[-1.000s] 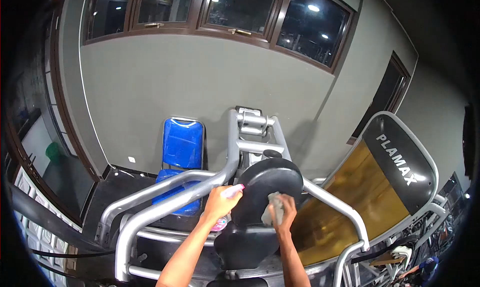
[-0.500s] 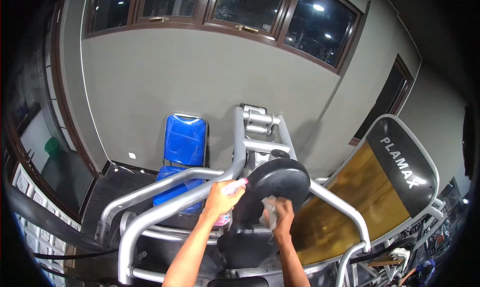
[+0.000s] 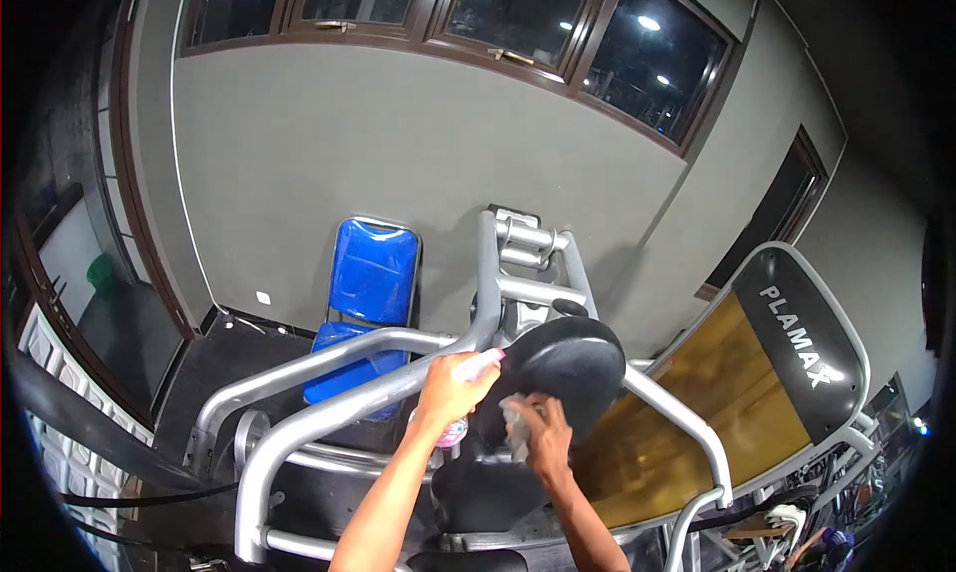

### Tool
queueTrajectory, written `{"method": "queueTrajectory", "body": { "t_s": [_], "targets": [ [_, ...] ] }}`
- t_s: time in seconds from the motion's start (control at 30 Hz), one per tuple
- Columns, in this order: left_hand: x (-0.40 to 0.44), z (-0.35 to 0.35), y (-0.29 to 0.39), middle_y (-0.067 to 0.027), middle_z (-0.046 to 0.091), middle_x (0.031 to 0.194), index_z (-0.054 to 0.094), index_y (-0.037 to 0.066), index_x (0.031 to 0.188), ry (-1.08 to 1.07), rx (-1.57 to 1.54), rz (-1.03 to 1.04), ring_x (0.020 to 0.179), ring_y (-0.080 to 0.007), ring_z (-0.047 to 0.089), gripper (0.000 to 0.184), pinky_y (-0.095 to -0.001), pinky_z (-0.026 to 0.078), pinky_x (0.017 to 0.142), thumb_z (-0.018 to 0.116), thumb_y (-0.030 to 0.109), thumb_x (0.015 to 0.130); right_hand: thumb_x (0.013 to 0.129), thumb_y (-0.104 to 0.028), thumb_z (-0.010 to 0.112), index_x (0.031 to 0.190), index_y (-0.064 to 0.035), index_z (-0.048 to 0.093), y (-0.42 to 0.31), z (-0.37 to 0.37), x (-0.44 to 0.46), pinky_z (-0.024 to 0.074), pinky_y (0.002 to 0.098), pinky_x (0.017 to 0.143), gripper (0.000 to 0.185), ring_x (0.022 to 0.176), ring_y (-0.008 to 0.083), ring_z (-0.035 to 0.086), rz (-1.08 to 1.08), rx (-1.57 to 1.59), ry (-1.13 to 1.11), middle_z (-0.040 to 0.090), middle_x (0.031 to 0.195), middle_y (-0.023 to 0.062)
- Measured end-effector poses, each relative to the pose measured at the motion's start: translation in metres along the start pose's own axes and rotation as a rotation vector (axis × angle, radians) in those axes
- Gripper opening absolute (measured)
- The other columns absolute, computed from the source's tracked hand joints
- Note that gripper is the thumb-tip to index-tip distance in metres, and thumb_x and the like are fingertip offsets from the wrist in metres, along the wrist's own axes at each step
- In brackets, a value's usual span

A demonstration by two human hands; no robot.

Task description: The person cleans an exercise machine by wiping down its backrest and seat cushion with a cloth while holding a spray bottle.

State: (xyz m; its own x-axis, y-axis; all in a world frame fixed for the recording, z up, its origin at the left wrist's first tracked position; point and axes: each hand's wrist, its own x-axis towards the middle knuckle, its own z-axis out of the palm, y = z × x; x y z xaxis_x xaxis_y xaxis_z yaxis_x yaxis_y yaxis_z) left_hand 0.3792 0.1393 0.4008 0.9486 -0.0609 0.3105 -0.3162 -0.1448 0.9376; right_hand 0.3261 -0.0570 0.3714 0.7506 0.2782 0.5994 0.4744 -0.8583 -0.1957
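My left hand [image 3: 450, 393] is closed around a spray bottle [image 3: 454, 433] with a pink nozzle tip and a pale head. Its body hangs below the hand, partly hidden by the wrist. In my right hand [image 3: 550, 438] is a crumpled greyish-white cloth [image 3: 517, 428], held at the lower part of a rounded black backrest pad [image 3: 573, 363]. Whether the cloth presses on the pad is hard to see. Below lies a black seat pad [image 3: 483, 497], partly behind my arms. The pads belong to a gym machine with a silver tubular frame [image 3: 329, 425].
A blue chair [image 3: 372, 273] stands against the grey wall [image 3: 299, 154]. Silver bars curve around both sides of the pads. To the right rises a panel marked PLAMAX [image 3: 787, 353]. A doorway with glass [image 3: 90, 224] is at the left.
My right hand with the cloth has moved a little left and turned on the pad. The left hand keeps its hold on the spray bottle. The whole view has shifted slightly.
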Motion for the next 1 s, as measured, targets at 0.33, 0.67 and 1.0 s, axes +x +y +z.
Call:
{"method": "queueTrajectory", "body": {
  "t_s": [0.33, 0.67, 1.0],
  "targets": [
    [0.003, -0.015, -0.009, -0.0099, 0.064, 0.058, 0.072, 0.002, 0.091, 0.116, -0.066, -0.156, 0.044, -0.0190, 0.062, 0.026, -0.0325, 0.049, 0.047, 0.066, 0.028, 0.085, 0.070, -0.008, 0.066, 0.107, -0.0171, 0.065, -0.014, -0.008, 0.021, 0.0586, 0.0334, 0.062, 0.038, 0.098, 0.0206, 0.055, -0.295, -0.246, -0.416, 0.055, 0.109, -0.0022],
    [0.005, -0.025, -0.007, -0.0043, 0.064, 0.064, 0.072, 0.000, 0.098, 0.148, -0.117, -0.082, 0.045, -0.0115, 0.058, 0.024, -0.0274, 0.046, 0.040, 0.066, 0.021, 0.087, 0.073, -0.009, 0.065, 0.083, -0.0087, 0.066, -0.038, 0.007, 0.095, 0.0551, 0.0348, 0.060, 0.010, 0.094, 0.0242, 0.057, -0.293, -0.586, -0.447, 0.058, 0.098, 0.0040],
    [0.006, -0.031, -0.010, -0.0055, 0.065, 0.066, 0.072, 0.000, 0.097, 0.184, -0.042, -0.101, 0.044, -0.0133, 0.059, 0.026, -0.0287, 0.047, 0.040, 0.067, 0.023, 0.086, 0.074, -0.016, 0.070, 0.092, -0.0098, 0.072, -0.060, 0.033, 0.123, 0.0523, 0.0321, 0.069, 0.020, 0.098, 0.0257, 0.063, -0.388, -0.863, -0.798, 0.068, 0.095, 0.0064]
  ]
}}
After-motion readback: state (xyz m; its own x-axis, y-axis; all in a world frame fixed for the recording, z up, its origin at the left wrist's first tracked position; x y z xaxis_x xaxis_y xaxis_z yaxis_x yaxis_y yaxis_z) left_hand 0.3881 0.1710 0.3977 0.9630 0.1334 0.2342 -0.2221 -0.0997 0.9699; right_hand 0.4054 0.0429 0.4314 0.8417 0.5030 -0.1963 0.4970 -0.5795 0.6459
